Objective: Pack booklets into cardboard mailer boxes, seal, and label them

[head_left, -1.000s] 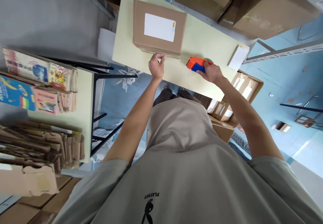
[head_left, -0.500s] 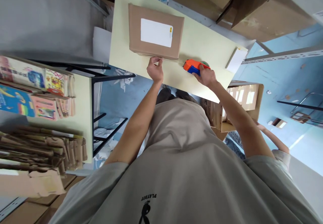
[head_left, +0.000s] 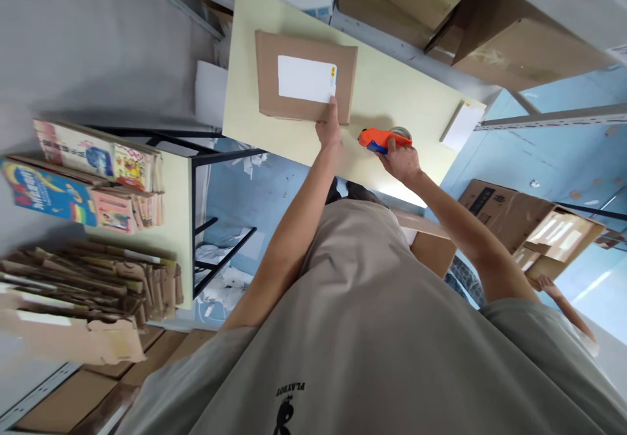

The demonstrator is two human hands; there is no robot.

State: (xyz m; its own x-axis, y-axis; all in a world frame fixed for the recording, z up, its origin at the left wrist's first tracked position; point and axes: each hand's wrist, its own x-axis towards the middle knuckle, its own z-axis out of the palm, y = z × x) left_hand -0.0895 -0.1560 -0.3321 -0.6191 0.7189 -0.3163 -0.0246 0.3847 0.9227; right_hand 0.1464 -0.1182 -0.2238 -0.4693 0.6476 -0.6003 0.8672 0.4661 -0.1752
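Cardboard parcel point(head_left: 304, 85), flat, white label point(head_left: 306, 78) facing up, lying on the pale yellow table point(head_left: 392, 89) toward its left end. Left hand point(head_left: 329, 128) resting at the parcel's near edge, fingers point(head_left: 334, 106) stretched flat over the cardboard up to the label's lower right corner, not clamped on anything. Right hand point(head_left: 400, 159) just to the right, wrapped tight around the orange and blue tape dispenser point(head_left: 382, 140), held low over the tabletop beside the parcel. Small white pad point(head_left: 460, 125) near the table's right end. Stacked books point(head_left: 83, 174) and folded cartons point(head_left: 88, 285) on a second table at left.
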